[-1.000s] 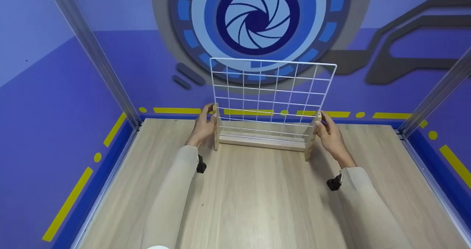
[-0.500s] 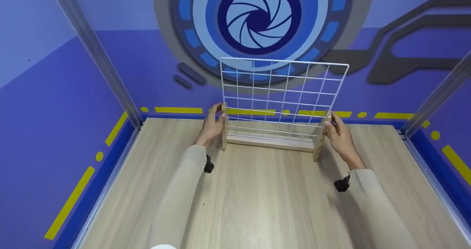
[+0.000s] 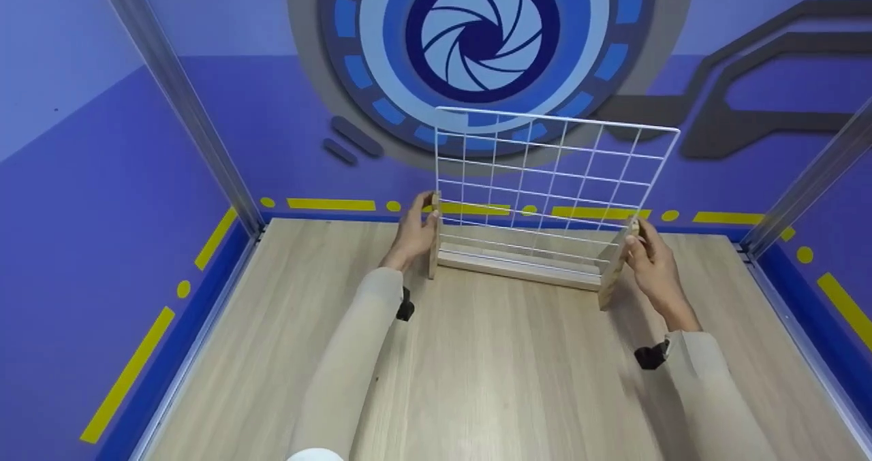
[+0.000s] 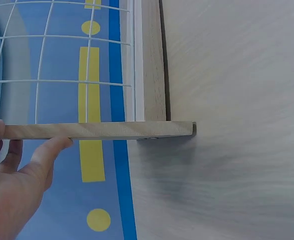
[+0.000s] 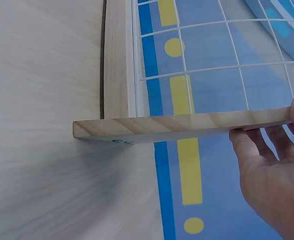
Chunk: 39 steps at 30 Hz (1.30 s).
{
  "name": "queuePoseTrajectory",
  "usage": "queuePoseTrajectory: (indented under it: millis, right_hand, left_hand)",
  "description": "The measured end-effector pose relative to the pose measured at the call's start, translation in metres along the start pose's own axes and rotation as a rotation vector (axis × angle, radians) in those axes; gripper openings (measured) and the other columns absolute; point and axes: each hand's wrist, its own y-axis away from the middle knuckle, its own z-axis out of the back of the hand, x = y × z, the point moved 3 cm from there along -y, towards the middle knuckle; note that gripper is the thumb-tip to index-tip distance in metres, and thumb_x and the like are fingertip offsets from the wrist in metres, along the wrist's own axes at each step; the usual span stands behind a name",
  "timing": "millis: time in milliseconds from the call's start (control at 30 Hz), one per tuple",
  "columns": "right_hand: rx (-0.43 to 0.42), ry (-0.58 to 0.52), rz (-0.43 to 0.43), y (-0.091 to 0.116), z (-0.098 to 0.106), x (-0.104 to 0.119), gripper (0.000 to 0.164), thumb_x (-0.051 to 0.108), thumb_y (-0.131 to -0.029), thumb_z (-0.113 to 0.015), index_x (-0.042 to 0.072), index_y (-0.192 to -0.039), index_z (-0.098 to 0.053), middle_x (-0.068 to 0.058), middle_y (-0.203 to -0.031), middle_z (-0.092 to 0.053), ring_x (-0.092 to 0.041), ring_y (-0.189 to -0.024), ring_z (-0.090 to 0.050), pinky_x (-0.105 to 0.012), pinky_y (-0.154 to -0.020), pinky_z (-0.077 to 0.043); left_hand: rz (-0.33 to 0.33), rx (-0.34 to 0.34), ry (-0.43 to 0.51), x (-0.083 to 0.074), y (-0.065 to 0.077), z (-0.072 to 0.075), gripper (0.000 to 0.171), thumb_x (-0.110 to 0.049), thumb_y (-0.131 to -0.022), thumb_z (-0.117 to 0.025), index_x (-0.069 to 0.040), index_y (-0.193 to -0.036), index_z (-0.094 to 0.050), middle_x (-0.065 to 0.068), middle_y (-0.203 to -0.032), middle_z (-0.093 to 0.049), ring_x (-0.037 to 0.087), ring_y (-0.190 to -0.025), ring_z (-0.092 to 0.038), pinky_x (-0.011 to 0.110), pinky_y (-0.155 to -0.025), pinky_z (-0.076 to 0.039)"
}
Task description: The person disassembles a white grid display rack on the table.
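Note:
A white wire grid panel (image 3: 545,168) stands upright in a wooden stand with a low crossbar (image 3: 518,270) and two side boards. My left hand (image 3: 413,233) grips the upper end of the left side board (image 4: 96,131), thumb against its outer face. At the other end my right hand (image 3: 657,263) grips the top of the right side board (image 5: 187,125), its thumb likewise on the outer face. The right end of the stand sits a little nearer to me than the left.
The stand is on a light wood-grain table (image 3: 477,379) near its back edge. Behind rises a blue-purple wall (image 3: 231,120) with a round printed emblem. Metal posts (image 3: 177,100) mark the corners.
Both hands have moved the stand with its grid to the right across the table. Its right end has also swung slightly toward me.

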Motion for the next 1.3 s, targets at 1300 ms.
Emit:
queuePoseTrajectory:
  millis: [1300]
  right_hand:
    - [-0.361, 0.175, -0.056, 0.109, 0.059, -0.004, 0.057, 0.022, -0.115, -0.048, 0.020, -0.169, -0.032, -0.023, -0.161, -0.045, -0.005, -0.139, -0.052, -0.003, -0.095, -0.045]
  left_hand:
    - [-0.108, 0.117, -0.038, -0.041, -0.020, -0.095, 0.045, -0.010, -0.114, -0.044, -0.013, -0.159, -0.044, 0.014, -0.161, -0.052, 0.030, -0.145, -0.054, 0.043, -0.124, -0.040]
